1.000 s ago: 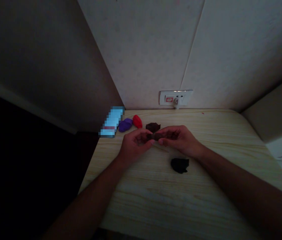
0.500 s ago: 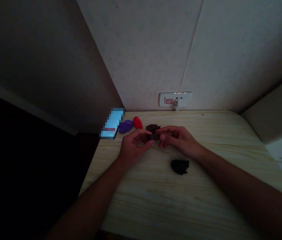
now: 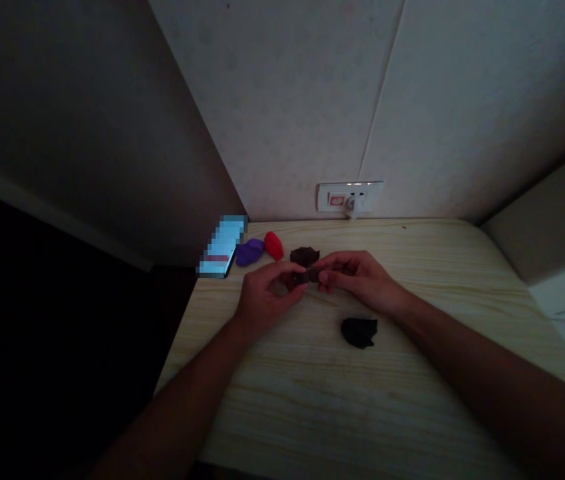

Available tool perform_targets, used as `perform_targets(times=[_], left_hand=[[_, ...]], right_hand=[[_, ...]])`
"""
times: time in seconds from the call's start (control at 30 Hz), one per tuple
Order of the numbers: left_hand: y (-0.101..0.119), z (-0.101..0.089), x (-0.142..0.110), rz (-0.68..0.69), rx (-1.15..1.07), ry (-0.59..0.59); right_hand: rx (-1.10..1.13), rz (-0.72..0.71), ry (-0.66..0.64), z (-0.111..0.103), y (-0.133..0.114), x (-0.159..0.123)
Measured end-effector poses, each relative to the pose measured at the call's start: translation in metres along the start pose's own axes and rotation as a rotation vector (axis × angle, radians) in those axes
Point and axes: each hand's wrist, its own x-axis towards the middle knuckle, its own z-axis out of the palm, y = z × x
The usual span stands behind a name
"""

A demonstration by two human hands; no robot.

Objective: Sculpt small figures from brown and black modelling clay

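Note:
Between my two hands is a small dark brown piece of modelling clay (image 3: 307,276). My left hand (image 3: 268,293) pinches its left end between thumb and fingertips. The right end is pinched by my right hand (image 3: 355,277), whose other fingers curl in. Just behind the fingertips lies a larger brown lump of clay (image 3: 305,255), apart from the held piece. A thin stick (image 3: 325,301) rests on the table below my hands. Nearer to me sits a black lump of clay (image 3: 359,332) with a ragged right edge.
A purple lump of clay (image 3: 249,252) and a red one (image 3: 273,245) lie at the back left of the wooden table (image 3: 312,400). Beside them at the left edge is a phone (image 3: 222,247) with a blurred screen. A wall socket (image 3: 349,197) holds a plug.
My left fingers have shifted slightly on the brown clay, and more of the piece shows between the hands. The whole view has moved a little; the other lumps stay put.

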Motion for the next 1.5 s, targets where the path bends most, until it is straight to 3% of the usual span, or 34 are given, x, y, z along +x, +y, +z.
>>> perform_targets(times=[0.37,0.77,0.93,1.17,1.5], left_hand=[[0.0025,-0.0004,0.0016,0.047,0.037,-0.014],[0.0021,-0.0006,0.0000,0.011,0.028,-0.029],[0.0034,0.0010,0.0011,-0.067,-0.050,-0.025],[0.0014,0.0025,0.0039,-0.232,-0.193,0.013],[0.0024,0.0036,0.0052,-0.235,-0.223,-0.002]], right_hand=[[-0.015,-0.026,-0.012,-0.0017,0.0024,0.0000],[-0.017,-0.006,-0.019,-0.0017,-0.0009,-0.0019],[-0.020,-0.014,-0.014,0.0004,-0.0008,-0.0017],[0.016,-0.079,0.089,0.0047,0.0047,-0.0049],[-0.006,-0.081,0.120,0.0045,0.0083,-0.0051]])
